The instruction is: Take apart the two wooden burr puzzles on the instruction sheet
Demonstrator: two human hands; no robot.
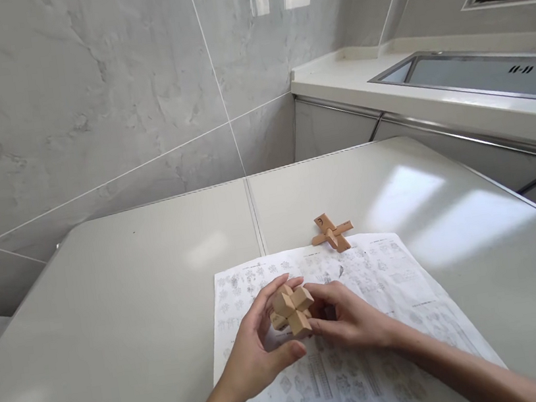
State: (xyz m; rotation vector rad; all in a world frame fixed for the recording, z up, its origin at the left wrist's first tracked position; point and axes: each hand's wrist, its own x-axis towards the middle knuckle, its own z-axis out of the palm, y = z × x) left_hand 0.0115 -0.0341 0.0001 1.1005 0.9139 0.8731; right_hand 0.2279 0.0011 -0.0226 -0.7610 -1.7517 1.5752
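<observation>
Both of my hands hold a small wooden interlocking puzzle (pixel 292 310) just above a printed instruction sheet (pixel 388 277). My left hand (pixel 256 349) curls round its left side, thumb below and fingers over the top. My right hand (pixel 349 319) pinches its right side with fingers closed on the wood. A second wooden piece, a cross of flat bars (pixel 332 232), lies on the table at the sheet's far edge, untouched.
The sheet rests on a pale grey table (pixel 113 302) with a seam down its middle, set against a grey tiled wall (pixel 84 100). To the right stands a counter with a steel sink (pixel 474 75).
</observation>
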